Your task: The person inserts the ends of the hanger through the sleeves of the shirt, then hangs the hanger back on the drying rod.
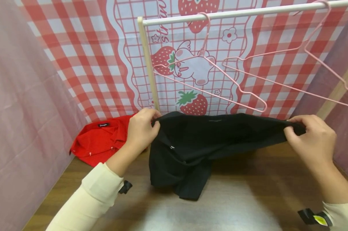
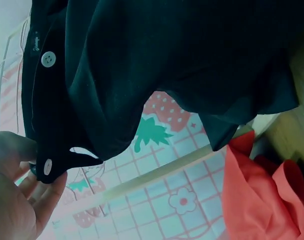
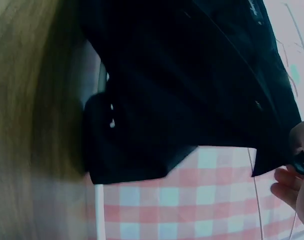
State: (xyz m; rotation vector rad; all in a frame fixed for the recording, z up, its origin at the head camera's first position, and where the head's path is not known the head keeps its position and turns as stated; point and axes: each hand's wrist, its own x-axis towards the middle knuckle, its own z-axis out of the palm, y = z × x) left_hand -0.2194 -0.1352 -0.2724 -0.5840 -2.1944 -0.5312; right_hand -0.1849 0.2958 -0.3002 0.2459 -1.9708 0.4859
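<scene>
A black shirt (image 1: pixel 197 138) with pale buttons hangs stretched sideways between my two hands, its lower folds drooping in front of the wooden floor. My left hand (image 1: pixel 142 128) pinches one end of its top edge; in the left wrist view a white button (image 2: pixel 48 166) lies right beside those fingers. At the opposite end, my right hand (image 1: pixel 315 141) grips the edge between thumb and fingers. A pointed corner of cloth hangs by the right fingers in the right wrist view. Small printed lettering marks the middle of the top edge.
A red garment (image 1: pixel 102 138) with a black label lies crumpled on the floor at left. Above, a white rail (image 1: pixel 249 12) on wooden posts carries pink hangers (image 1: pixel 234 81). A strawberry-print checked cloth (image 1: pixel 90 41) hangs behind, with a pink curtain (image 1: pixel 27 96) at the left.
</scene>
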